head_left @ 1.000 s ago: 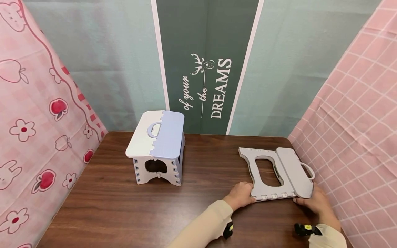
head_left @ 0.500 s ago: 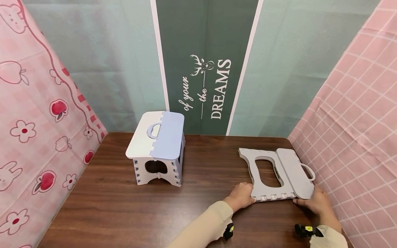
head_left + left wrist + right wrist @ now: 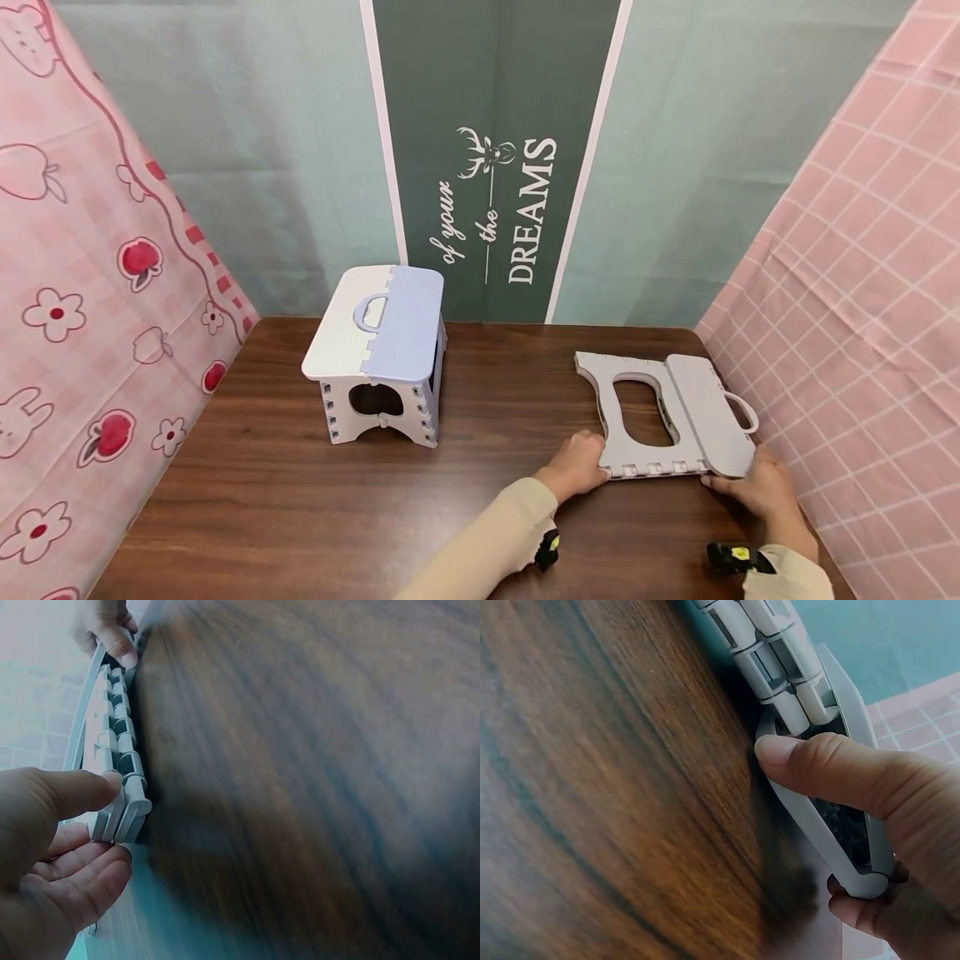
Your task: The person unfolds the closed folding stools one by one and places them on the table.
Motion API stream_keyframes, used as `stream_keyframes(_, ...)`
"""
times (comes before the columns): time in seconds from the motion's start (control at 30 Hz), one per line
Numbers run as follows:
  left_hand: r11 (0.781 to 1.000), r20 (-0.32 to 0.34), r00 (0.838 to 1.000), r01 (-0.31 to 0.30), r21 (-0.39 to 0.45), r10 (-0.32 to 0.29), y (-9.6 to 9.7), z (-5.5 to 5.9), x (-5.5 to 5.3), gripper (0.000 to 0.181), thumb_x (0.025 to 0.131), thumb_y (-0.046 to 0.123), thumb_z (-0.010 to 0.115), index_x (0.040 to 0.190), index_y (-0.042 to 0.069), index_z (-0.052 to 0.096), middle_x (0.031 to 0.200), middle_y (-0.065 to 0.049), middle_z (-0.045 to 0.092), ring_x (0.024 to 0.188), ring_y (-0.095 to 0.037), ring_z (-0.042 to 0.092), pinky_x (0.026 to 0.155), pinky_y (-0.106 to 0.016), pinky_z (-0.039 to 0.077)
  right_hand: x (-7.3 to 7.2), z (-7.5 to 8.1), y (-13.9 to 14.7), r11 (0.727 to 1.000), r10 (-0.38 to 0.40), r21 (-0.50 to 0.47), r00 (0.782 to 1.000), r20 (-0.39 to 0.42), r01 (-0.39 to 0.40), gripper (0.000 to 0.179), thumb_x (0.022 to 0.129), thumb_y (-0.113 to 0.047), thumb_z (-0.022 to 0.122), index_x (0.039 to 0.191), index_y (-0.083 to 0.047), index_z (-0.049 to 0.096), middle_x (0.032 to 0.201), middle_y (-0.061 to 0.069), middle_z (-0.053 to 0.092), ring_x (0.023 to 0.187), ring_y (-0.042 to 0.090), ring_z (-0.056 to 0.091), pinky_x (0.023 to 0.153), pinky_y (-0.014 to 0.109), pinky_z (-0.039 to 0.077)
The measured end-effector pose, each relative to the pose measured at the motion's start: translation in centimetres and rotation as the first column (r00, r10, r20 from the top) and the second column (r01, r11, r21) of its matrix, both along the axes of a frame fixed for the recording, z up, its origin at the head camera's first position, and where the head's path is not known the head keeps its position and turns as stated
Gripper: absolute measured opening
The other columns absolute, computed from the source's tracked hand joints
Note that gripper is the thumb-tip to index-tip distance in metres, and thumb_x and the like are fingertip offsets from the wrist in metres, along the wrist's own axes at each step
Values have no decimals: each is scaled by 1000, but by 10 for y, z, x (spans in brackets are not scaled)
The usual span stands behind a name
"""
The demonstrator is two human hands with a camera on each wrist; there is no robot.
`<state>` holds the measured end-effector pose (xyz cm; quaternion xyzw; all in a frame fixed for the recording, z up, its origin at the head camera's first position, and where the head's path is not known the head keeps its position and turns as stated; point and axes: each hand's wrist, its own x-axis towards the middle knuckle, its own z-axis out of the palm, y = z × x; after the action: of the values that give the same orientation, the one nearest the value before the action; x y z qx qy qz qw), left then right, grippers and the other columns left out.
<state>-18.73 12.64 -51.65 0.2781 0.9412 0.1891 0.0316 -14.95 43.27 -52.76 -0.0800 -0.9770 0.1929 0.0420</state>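
Nearest in: left sleeve (image 3: 487, 537) came in low and slanted toward the flat stool (image 3: 699, 408); right sleeve (image 3: 791, 575) sat closer to straight below it. Left hand (image 3: 576, 464) was closed in a pinch on the flat stool's near-left corner, thumb on the hinge-end face, fingers curled beneath. Right hand (image 3: 765, 487) gripped its near-right end, thumb across the near end, fingertips round the outer edge, gap just the part's thickness. Hinge edge (image 3: 652, 471) between the hands: knuckled, good bite, maybe a finger-pinch risk if the panels swung. Flat stool itself lay folded on the table (image 3: 300, 517), cut-out leg frame left, seat slab right. Looked like hard plastic: probably light, stiff per panel, loose at the hinges, a bit slick on the smooth faces, not fragile. Two-corner hold seemed right for keeping it square; handle (image 3: 749, 407) on its right side was free as an alternate grab. Second stool (image 3: 375, 357) stood unfolded, well left of the flat stool, untouched. Backdrop (image 3: 442, 100) hung behind it all.
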Motion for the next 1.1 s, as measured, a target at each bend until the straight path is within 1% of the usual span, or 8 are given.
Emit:
stream_keyframes(0.23, 999, -14, 1000, 11, 39, -10, -5, -2, -6, 22, 74, 25, 77, 84, 12, 62, 79, 2, 49, 75, -13, 56, 64, -20, 46, 1, 0, -5, 999, -24, -36, 1000, -20, 23, 113, 57, -40, 86, 120, 28, 22, 99, 48, 36, 92, 62, 38, 79, 63, 35)
stream_keyframes(0.33, 999, -32, 999, 14, 51, -12, -7, -3, -9, 22, 74, 23, 76, 88, 11, 63, 81, 1, 51, 78, -13, 57, 66, -20, 46, 0, 3, -6, 999, -25, -48, 1000, -14, 25, 110, 57, -39, 86, 118, 28, 23, 97, 48, 37, 91, 62, 39, 78, 63, 35)
stream_keyframes(0.4, 998, -31, 999, 17, 58, -15, -9, -3, -10, 25, 74, 22, 76, 93, 10, 65, 86, 1, 54, 82, -13, 57, 69, -19, 46, 0, 5, -6, 998, -17, -60, 999, -32, 15, 106, 57, -37, 86, 117, 27, 27, 96, 48, 39, 91, 61, 41, 77, 62, 36)
stream_keyframes(0.5, 997, -13, 1000, 19, 71, -18, -11, -2, -12, 32, 74, 22, 76, 101, 8, 66, 93, 0, 58, 88, -13, 58, 73, -18, 45, 1, 8, -5, 998, 0, -66, 996, -88, -6, 97, 54, -31, 88, 113, 25, 35, 94, 45, 45, 87, 58, 44, 75, 60, 38)
stream_keyframes(0.6, 996, 8, 1000, 14, 84, -15, -12, -2, -12, 36, 73, 21, 76, 105, 8, 67, 97, -1, 59, 91, -13, 58, 75, -17, 45, 1, 10, -5, 997, 1, -78, 990, -139, -12, 93, 51, -26, 89, 112, 23, 40, 94, 43, 48, 87, 55, 43, 75, 57, 37)
stream_keyframes(0.87, 994, 35, 999, 2, 112, -6, -13, -4, -13, 38, 71, 19, 77, 106, 7, 67, 99, -1, 60, 95, -13, 57, 76, -17, 44, 4, 18, -10, 997, -44, -76, 991, -126, 34, 100, 52, -23, 88, 118, 27, 32, 99, 46, 43, 91, 56, 40, 80, 58, 34)
stream_keyframes(1.0, 989, 61, 998, -23, 144, 14, -16, -5, -14, 40, 69, 15, 77, 107, 7, 67, 100, -2, 61, 96, -14, 58, 76, -18, 45, 5, 23, -15, 995, -31, -98, 987, -155, 15, 96, 53, -19, 87, 119, 25, 34, 100, 45, 44, 92, 55, 41, 80, 57, 34)
stream_keyframes(1.1, 986, 57, 998, -34, 163, 25, -18, -4, -16, 41, 68, 13, 77, 108, 6, 67, 100, -4, 63, 97, -16, 58, 78, -19, 45, 5, 26, -17, 993, -7, -117, 977, -215, -18, 89, 53, -13, 86, 117, 24, 37, 99, 44, 47, 90, 53, 45, 78, 57, 35)
